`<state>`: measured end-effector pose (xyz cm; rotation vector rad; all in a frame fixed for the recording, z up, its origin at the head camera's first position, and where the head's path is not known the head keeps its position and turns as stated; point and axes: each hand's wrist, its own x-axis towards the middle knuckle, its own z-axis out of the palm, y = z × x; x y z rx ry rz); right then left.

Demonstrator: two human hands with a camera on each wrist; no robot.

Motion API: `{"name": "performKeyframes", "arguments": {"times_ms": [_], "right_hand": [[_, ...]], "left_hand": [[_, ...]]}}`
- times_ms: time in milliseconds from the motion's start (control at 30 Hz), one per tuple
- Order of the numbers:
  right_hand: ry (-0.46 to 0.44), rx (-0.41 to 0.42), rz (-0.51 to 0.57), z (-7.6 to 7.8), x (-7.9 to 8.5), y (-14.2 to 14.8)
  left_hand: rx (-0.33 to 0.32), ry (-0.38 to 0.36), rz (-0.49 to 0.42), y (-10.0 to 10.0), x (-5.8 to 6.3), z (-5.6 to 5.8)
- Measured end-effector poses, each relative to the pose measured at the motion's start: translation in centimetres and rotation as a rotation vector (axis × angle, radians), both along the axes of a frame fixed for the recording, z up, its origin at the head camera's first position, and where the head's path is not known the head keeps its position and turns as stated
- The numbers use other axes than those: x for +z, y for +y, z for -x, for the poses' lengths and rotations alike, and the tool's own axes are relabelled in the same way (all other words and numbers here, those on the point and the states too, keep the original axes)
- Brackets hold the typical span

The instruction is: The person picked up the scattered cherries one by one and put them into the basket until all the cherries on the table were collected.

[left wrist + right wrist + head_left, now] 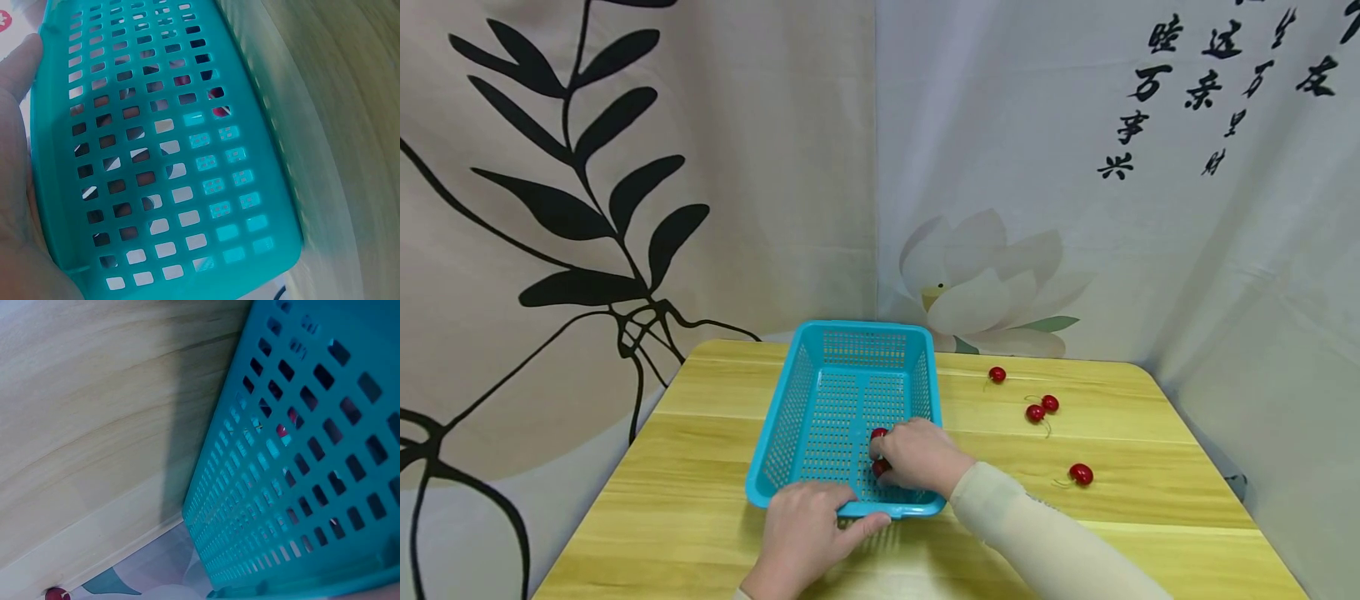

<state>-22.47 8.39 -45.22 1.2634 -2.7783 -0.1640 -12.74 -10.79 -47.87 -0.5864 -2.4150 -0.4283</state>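
Observation:
A blue plastic basket (808, 392) with perforated walls stands on the table. At its near rim, my left hand (805, 529) grips the edge; in the left wrist view that hand (15, 169) lies along the basket's rim. My right hand (921, 454) reaches over the right side into the basket, its curled fingers around a red cherry (880, 468). Another cherry (878, 433) shows just beyond those fingers. Through the holes of the wall, bits of red cherry (282, 430) show in the right wrist view, where the right hand is mostly hidden.
Right of the basket, several cherries with stems lie on the wooden table (1150, 533): one cherry (997, 375) at the back, a pair (1035, 413) in the middle, and one cherry (1081, 475) nearer. A printed curtain (760, 167) hangs behind the table.

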Motion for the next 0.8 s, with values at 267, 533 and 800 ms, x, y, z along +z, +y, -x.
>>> {"name": "performKeyframes", "arguments": {"times_ms": [267, 533, 800], "right_hand": [[-0.037, -0.019, -0.039, -0.13, 0.1, -0.04], [-0.039, -0.033, -0.071, -0.21, 0.05, -0.16], [-0.036, -0.033, -0.087, -0.1, -0.23, -0.22]], "left_hand": [[-0.009, 0.021, -0.015, 0.01, -0.15, 0.03], [-0.01, 0.027, -0.028, 0.02, -0.21, 0.03], [-0.015, 0.039, -0.026, -0.01, -0.02, -0.04]]}}
